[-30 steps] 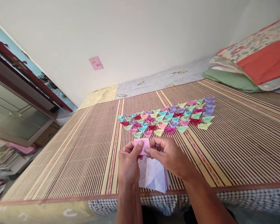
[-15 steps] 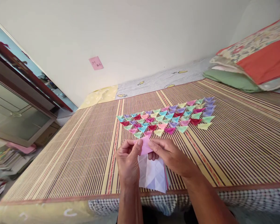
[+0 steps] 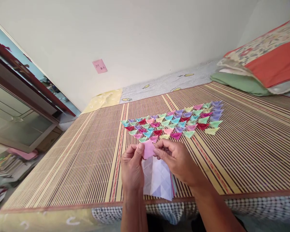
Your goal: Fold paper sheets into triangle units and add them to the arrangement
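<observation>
left hand [image 3: 133,161] + right hand [image 3: 175,159] both pinching the pink paper [image 3: 148,149] | folded paper boats [image 3: 176,136] just beyond | no real container visible, tbh

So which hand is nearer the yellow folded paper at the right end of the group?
The right hand: it is left of the yellow folded paper and closer to the camera. The left hand is farther left, across the pink paper.

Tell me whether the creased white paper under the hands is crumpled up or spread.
Spread: the white paper lies out broad below the left hand and right hand, crease lines showing across it.
</observation>
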`<state>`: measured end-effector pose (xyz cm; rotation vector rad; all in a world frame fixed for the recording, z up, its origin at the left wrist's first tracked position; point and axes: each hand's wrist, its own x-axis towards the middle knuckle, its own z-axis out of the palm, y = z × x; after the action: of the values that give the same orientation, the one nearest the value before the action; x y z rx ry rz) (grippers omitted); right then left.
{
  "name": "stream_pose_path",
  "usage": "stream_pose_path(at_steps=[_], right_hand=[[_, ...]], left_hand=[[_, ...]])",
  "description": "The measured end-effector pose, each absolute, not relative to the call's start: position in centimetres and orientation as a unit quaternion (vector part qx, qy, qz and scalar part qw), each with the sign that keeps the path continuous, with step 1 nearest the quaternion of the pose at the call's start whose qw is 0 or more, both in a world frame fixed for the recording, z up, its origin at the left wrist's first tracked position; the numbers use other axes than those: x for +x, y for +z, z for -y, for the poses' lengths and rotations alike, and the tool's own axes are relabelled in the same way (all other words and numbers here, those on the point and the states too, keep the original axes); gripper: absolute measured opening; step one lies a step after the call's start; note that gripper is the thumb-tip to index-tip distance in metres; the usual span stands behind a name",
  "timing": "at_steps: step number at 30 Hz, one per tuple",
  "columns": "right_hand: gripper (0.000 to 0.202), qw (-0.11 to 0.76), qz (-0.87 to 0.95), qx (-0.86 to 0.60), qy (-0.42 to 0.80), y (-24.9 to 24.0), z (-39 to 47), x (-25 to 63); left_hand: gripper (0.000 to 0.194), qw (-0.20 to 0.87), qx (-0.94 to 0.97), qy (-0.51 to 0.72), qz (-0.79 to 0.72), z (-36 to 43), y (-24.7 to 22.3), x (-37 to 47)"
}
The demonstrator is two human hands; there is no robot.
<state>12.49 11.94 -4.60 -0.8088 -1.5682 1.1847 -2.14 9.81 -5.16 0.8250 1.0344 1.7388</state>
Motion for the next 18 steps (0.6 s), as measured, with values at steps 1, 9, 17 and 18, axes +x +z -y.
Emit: stream_pose_path(at_steps=[1,9,17,18], right_hand=[[0.018,0.489,0.653,-0.335,0.472,-4.54,-11.85,12.48],[0.018,0.487,0.642,-0.329,0.492,-4.60,-12.11,12.40],[0.018,0.549,0.612,-0.364,0.439,-3.90,-11.59,12.60],[0.017,0.550,0.610,-0.365,0.439,-3.96,-11.58,12.57]], left_hand=[[0.030,0.488,0.319,0.703,-0.408,-9.85,-5.07,-2.13],[0.025,0.409,0.323,0.743,-0.421,-9.73,-5.33,-1.77],[0.016,0.293,0.423,0.721,-0.464,-9.27,-5.43,-1.33],[0.015,0.284,0.432,0.720,-0.463,-9.23,-5.37,-1.25]])
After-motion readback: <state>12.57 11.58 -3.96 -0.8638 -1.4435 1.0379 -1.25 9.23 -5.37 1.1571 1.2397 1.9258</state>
